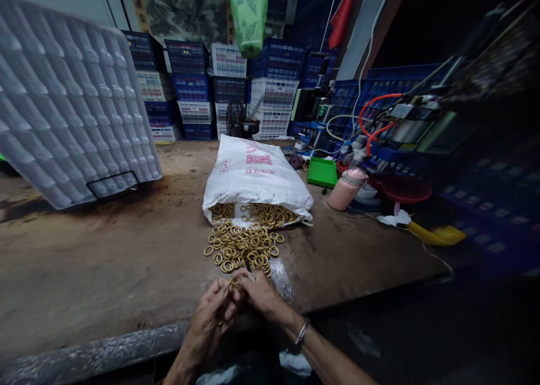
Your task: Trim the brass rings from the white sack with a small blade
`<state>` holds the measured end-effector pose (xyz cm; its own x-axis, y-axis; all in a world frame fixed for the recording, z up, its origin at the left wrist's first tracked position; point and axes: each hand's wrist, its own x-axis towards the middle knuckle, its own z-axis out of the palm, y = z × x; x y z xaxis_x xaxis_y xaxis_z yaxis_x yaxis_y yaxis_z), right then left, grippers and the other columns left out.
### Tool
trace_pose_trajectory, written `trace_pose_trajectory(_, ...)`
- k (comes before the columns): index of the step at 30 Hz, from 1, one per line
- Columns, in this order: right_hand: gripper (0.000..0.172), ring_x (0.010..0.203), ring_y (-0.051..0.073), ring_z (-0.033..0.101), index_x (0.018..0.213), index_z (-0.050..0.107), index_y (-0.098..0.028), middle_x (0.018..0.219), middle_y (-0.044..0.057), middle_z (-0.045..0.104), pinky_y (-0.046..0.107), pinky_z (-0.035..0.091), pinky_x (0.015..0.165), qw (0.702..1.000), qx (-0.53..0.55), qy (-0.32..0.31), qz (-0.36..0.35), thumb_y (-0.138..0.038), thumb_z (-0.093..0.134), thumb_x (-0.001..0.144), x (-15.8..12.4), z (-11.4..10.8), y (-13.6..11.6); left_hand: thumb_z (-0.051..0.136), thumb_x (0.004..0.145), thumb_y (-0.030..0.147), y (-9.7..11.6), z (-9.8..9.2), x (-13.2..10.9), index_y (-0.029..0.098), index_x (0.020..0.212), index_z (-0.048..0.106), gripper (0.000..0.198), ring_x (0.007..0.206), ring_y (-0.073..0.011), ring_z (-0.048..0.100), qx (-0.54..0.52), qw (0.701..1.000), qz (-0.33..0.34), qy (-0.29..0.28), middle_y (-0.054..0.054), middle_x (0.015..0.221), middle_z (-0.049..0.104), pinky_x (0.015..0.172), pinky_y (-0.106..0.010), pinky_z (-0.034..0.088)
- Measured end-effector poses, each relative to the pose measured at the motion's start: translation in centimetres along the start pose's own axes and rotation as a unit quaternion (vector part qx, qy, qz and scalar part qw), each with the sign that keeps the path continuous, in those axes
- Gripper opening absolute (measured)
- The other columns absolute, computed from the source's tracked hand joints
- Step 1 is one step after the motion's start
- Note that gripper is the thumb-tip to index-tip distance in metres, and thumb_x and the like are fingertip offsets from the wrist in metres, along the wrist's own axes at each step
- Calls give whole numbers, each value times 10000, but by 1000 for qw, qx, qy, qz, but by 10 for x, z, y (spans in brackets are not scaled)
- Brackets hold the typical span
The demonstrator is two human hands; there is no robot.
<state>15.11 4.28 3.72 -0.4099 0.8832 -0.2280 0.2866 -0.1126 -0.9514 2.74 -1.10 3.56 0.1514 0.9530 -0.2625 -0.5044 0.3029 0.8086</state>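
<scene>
My left hand (216, 307) is closed at the table's front edge, with a brass-coloured ring (232, 282) pinched in its fingertips. Close against it, my right hand (262, 295) is closed too, a metal bracelet on its wrist. A small dark, narrow tip (248, 266) juts out beyond the right fingers; what it belongs to is hidden. Just past both hands lies a loose heap of brass-coloured rings (242, 244). It spills from the open mouth of a white woven sack (257, 171) with red print, lying on its side.
On the left of the wooden table (105, 261) stands a large moulded translucent plastic tray (80, 98). To the right are a green tray (322, 172), a pink bottle (348, 188), a yellow scoop (439, 234) and a machine with orange hoses (415, 121). Stacked crates (194, 87) line the back.
</scene>
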Motion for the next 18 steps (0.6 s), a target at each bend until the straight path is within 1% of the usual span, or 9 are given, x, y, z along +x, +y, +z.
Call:
trace_pose_trajectory(2, 199, 457, 74, 366, 673, 507, -186, 546, -58, 448, 191, 303, 472, 996, 76, -41, 16, -288, 383, 791, -3, 3, -5, 537, 766, 411, -3, -3, 1, 162, 735, 522, 251, 409, -25, 273, -11, 1000, 3, 11, 58, 547, 448, 376, -152, 199)
trace_pose_trajectory(4, 211, 426, 63, 311, 625, 465, -188, 521, -69, 401, 188, 274, 447, 994, 96, -50, 21, -301, 394, 788, -5, 4, -8, 564, 750, 402, -6, -6, 3, 171, 739, 511, 237, 409, -18, 294, -17, 999, 4, 29, 54, 579, 480, 379, -146, 202)
trace_pose_trajectory(5, 202, 428, 62, 307, 626, 466, -187, 520, -70, 396, 187, 273, 449, 995, 90, -47, 17, -297, 404, 783, -4, 5, -8, 577, 742, 397, -8, -7, 3, 175, 741, 506, 233, 413, -18, 308, -17, 999, 2, 37, 52, 595, 497, 381, -144, 207)
trace_pose_trajectory(7, 171, 463, 68, 354, 657, 497, -179, 540, -61, 427, 187, 301, 480, 998, 63, -23, -1, -279, 421, 772, -2, 5, -4, 593, 726, 402, -10, -9, 4, 183, 746, 502, 238, 420, -23, 339, -16, 998, -1, 55, 43, 627, 534, 378, -144, 212)
trace_pose_trajectory(8, 153, 497, 76, 389, 686, 518, -174, 563, -53, 453, 189, 322, 507, 999, 46, -1, -13, -273, 433, 767, -1, 5, -2, 595, 720, 413, -10, -9, 4, 186, 752, 502, 248, 428, -28, 359, -17, 997, -5, 70, 35, 648, 554, 378, -145, 219)
trace_pose_trajectory(11, 137, 600, 97, 458, 743, 555, -172, 645, -29, 523, 200, 355, 582, 995, -32, 48, -79, -258, 452, 772, 2, 4, 6, 575, 711, 471, -11, -9, 5, 186, 746, 494, 298, 449, -42, 401, -29, 993, -9, 117, 17, 669, 586, 387, -146, 247)
trace_pose_trajectory(14, 133, 614, 97, 460, 746, 559, -186, 661, -29, 536, 200, 345, 596, 977, -130, 50, -163, -240, 449, 799, 0, 2, 8, 604, 692, 457, -12, -8, 5, 183, 706, 464, 307, 451, -38, 400, -30, 991, 0, 133, 44, 602, 541, 399, -136, 260)
trace_pose_trajectory(16, 121, 621, 98, 470, 779, 564, -195, 677, -28, 548, 197, 342, 597, 966, -167, 43, -191, -240, 456, 810, -4, 2, 6, 633, 676, 428, -12, -8, 5, 191, 718, 455, 299, 441, -38, 387, -27, 991, 9, 133, 69, 554, 489, 389, -133, 253)
trace_pose_trajectory(18, 118, 658, 102, 497, 822, 572, -202, 726, -18, 573, 196, 350, 617, 962, -180, 34, -204, -227, 457, 815, -7, 2, 4, 639, 670, 426, -12, -7, 4, 200, 767, 466, 301, 429, -43, 374, -21, 992, 13, 127, 82, 528, 458, 375, -135, 247)
